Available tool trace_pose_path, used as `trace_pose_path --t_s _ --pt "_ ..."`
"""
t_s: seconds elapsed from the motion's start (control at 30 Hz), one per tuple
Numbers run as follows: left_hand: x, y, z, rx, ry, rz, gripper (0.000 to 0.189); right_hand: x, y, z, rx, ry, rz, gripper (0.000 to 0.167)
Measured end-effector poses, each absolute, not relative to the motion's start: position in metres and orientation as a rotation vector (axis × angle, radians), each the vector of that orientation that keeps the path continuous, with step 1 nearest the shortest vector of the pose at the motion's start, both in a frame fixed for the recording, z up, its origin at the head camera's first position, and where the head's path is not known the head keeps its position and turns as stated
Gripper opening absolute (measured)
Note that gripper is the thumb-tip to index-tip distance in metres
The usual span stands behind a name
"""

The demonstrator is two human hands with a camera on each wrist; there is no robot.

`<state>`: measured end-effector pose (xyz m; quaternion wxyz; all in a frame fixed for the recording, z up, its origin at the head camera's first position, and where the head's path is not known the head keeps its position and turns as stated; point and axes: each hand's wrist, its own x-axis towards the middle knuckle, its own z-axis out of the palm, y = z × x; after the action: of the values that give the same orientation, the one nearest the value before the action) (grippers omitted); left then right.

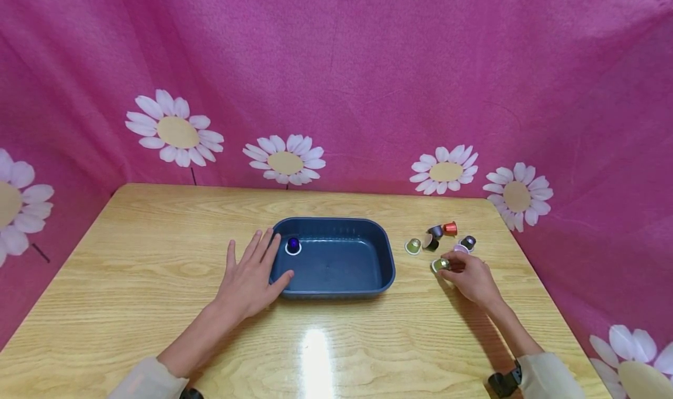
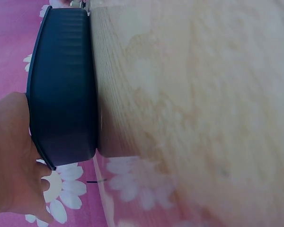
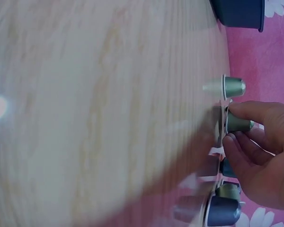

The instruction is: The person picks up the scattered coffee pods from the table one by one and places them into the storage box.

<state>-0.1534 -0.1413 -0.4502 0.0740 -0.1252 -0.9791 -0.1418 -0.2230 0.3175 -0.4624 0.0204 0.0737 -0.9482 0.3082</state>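
Observation:
My right hand [image 1: 473, 275] pinches a green coffee capsule [image 1: 440, 264] between thumb and fingers, its white rim down close to the tabletop. In the right wrist view the fingertips sit on both sides of this capsule [image 3: 239, 124]. A second green capsule [image 1: 413, 246] stands just to its left. With fingers spread and straight, my left hand [image 1: 252, 273] rests on the left rim of a dark blue plastic bin [image 1: 336, 294]. Inside the bin, near that hand, a dark blue capsule [image 1: 293, 245] stands rim down.
Behind the right hand are several more capsules: a red one [image 1: 450, 228], a dark grey one [image 1: 434, 232], a black one [image 1: 432, 243], a dark one [image 1: 468, 243] and a lilac one [image 1: 461, 249] partly hidden. A pink flowered cloth [image 1: 357, 95] hangs behind the wooden table [image 1: 158, 253].

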Motion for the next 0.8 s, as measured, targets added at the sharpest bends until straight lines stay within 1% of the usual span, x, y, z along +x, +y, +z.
trace_pose_path --t_s 0.8 --pt "-0.154 -0.142 -0.449 -0.378 -2.951 -0.413 0.083 -0.227 0.29 -0.426 0.344 -2.877 1.075 0.029"
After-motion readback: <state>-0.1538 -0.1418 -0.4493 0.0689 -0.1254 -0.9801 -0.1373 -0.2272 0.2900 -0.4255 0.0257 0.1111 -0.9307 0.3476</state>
